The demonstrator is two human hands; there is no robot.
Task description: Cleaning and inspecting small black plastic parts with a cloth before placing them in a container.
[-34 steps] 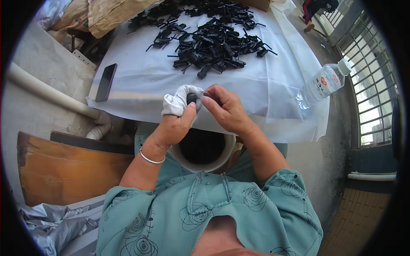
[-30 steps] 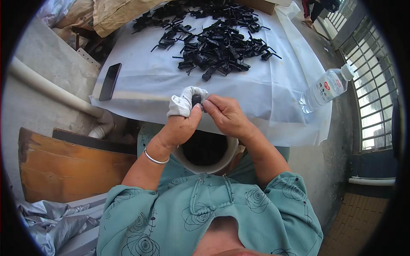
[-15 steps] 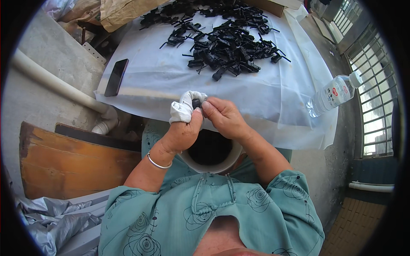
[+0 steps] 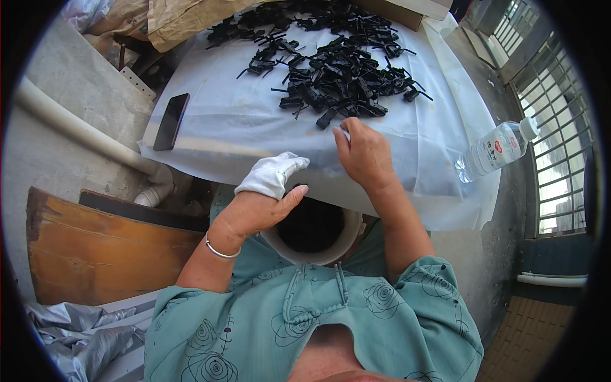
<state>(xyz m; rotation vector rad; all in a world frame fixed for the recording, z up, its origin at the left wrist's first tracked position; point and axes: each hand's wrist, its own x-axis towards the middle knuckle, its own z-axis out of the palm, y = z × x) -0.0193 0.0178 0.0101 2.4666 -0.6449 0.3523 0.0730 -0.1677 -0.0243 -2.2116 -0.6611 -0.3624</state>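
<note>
My left hand point(image 4: 270, 184), in a white glove that leaves the thumb bare, is over a pale bucket point(image 4: 349, 239). Its gloved fingers are stretched out with the thumb apart. A small dark bit shows beside the thumb, too little to name. My right hand point(image 4: 367, 155) is bare and reaches over the table's near edge, thumb and forefinger drawn together. Something small and pale shows between those fingertips; its kind is unclear. Just beyond them lies the near end of a heap of small black plastic parts point(image 4: 344, 79) with thin stalks. Dark contents fill the bucket's inside.
White plastic sheeting point(image 4: 216, 121) covers the table. A phone point(image 4: 170, 122) lies at its left edge, and a water bottle point(image 4: 499, 149) is at the right. Brown paper point(image 4: 184, 22) and a cardboard box point(image 4: 401, 13) sit at the back. A wooden board point(image 4: 108, 248) stands lower left.
My hands have parted. The right one has moved forward to the heap's near end. The left has uncurled its fingers, and the black part formerly between both hands is no longer gripped there.
</note>
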